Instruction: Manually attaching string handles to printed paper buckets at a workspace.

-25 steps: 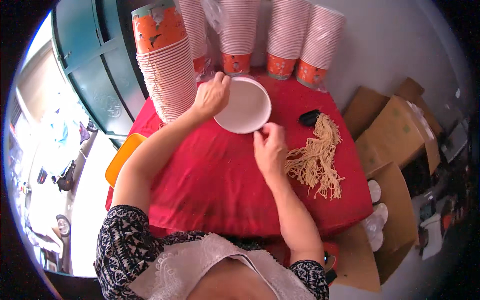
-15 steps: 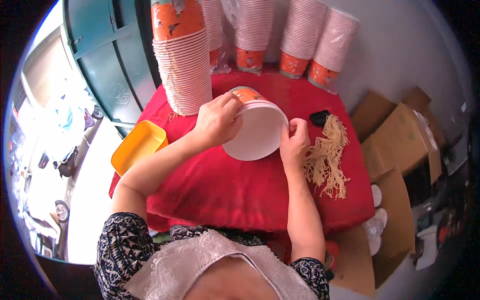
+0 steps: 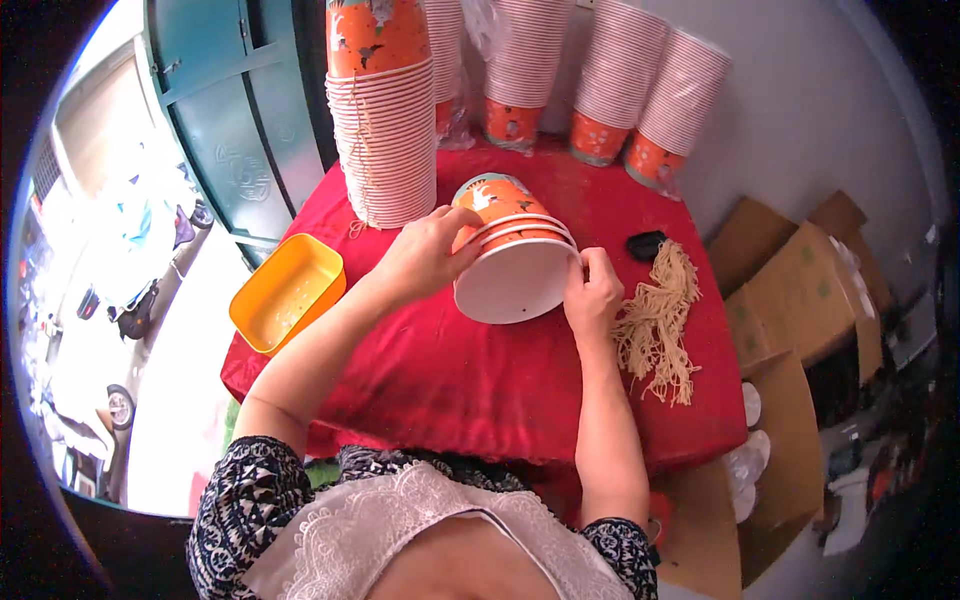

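A few nested orange paper buckets [image 3: 493, 200] lie tilted over the red cloth, their white open mouth facing me. My left hand [image 3: 428, 252] is closed on their left side, thumb and fingers at the stacked rims. On the opposite side, my right hand [image 3: 595, 288] pinches the outermost white rim. Gaps show between the rims on top. Beyond my left hand stands a tall stack of matching buckets [image 3: 388, 150], upside down, with loose string hanging down its side. A bundle of beige strings [image 3: 658, 325] with a black end [image 3: 646, 245] lies right of my right hand.
A yellow plastic tray [image 3: 290, 295] sits at the table's left edge. Several bucket stacks in clear plastic [image 3: 610, 70] line the back by the wall. Open cardboard boxes [image 3: 795, 290] stand right of the red-covered table [image 3: 450, 400]. A green metal door [image 3: 235, 130] is at left.
The buckets have slid partly apart, so their rims now stand separated and more orange shows between them. Their mouth has tipped further down. Both hands have stayed at the rims.
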Motion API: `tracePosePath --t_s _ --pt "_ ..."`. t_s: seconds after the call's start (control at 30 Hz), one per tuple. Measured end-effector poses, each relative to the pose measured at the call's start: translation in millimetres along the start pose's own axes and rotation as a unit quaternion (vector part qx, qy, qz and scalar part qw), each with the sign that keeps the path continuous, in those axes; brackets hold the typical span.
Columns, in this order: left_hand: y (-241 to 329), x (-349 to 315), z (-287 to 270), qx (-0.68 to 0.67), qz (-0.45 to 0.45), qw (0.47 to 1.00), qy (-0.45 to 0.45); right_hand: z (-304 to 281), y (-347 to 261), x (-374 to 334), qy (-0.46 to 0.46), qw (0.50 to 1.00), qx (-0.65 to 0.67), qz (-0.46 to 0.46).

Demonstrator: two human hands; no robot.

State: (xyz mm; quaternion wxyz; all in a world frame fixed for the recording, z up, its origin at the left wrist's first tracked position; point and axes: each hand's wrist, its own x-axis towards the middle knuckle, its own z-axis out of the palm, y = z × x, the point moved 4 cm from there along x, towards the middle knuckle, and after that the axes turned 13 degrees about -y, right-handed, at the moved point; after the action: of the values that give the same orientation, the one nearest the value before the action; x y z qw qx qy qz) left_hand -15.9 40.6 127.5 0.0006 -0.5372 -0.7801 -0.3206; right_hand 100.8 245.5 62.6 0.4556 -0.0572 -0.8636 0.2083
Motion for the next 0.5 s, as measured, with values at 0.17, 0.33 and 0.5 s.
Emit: tracePosePath --t_s 0.17,0.33,0.5 --pt "-27 18 1 0.058 0.012 0.998 -0.022 0 -4 3 -0.021 0.996 0.055 -0.073" --pt "-63 45 10 0.045 -0.045 0.996 -0.061 -9 -11 4 -0.047 0.985 0.096 -0.135" --pt "-82 76 25 0.069 0.025 0.996 -0.057 -22 -8 5 -0.057 0.981 0.147 -0.115"
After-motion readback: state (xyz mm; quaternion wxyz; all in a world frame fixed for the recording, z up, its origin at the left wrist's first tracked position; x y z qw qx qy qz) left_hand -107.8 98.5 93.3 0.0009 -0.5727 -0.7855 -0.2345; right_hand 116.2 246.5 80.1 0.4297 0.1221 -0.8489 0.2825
